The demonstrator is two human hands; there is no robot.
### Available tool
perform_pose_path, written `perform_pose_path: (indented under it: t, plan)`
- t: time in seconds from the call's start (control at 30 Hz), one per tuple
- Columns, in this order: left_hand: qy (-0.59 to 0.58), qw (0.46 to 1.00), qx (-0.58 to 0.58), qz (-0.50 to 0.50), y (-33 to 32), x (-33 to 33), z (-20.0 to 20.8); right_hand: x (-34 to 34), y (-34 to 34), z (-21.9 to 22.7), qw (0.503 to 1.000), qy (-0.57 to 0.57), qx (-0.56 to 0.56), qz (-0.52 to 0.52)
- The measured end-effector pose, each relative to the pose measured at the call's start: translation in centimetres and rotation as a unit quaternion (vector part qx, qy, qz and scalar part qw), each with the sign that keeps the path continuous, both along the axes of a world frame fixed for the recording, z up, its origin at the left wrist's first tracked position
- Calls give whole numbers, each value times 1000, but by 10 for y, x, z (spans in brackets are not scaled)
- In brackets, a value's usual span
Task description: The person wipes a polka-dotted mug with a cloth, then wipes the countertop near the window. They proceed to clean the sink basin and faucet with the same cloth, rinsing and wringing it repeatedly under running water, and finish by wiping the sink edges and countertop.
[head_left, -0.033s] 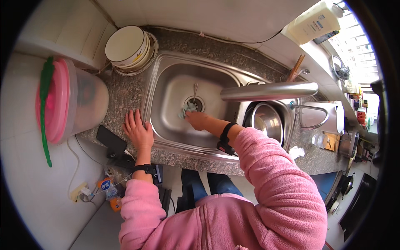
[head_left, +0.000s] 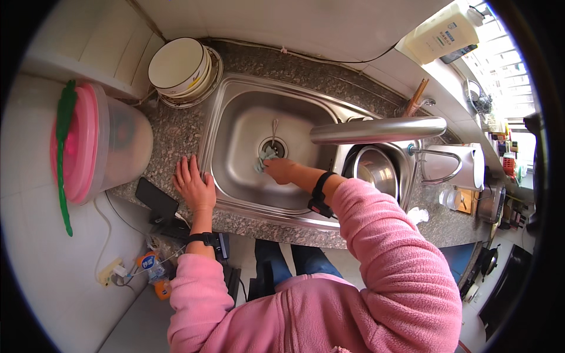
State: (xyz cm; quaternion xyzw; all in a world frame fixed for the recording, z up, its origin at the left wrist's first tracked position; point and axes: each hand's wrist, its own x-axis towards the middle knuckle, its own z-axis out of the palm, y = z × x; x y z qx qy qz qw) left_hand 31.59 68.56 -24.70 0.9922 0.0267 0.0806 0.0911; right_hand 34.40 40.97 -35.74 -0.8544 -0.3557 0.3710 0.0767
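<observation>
In the large basin of the steel sink [head_left: 235,135], my right hand [head_left: 281,169] is closed on a small pale green cloth [head_left: 268,157]. The cloth lies bunched against the near left side of the drain [head_left: 281,145]. A thin metal handle or stem [head_left: 274,130] stands out of the drain. My left hand [head_left: 196,185] lies flat on the speckled stone counter [head_left: 176,132] at the sink's left rim, fingers spread and holding nothing. A steel faucet [head_left: 376,129] reaches over the basin from the right.
Stacked bowls [head_left: 176,65] stand behind the sink's left corner. Left are a pink-lidded tub [head_left: 123,138] and a black phone [head_left: 156,197]. A steel bowl [head_left: 378,167] sits in the small right basin, beside a white jug [head_left: 465,165].
The cloth has shifted very slightly toward me by the drain, with my right hand on it. My left hand stays in place.
</observation>
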Motion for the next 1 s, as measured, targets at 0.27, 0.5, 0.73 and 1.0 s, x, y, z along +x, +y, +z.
perform_pose_path:
  t: [0.27,0.5,0.73,1.0]
  plan:
    - [-4,1000,1,-5,3,-5,-3,12,-75,-8,989,-38,-140,10]
    - [-9,1000,9,-1,4,-1,-7,-21,29,-91,985,159,35,63]
    - [-8,1000,2,-6,3,-1,-5,-8,80,-54,900,-117,360,-216]
    - [-17,1000,14,1,4,-1,-8,-12,53,23,921,187,260,-223]
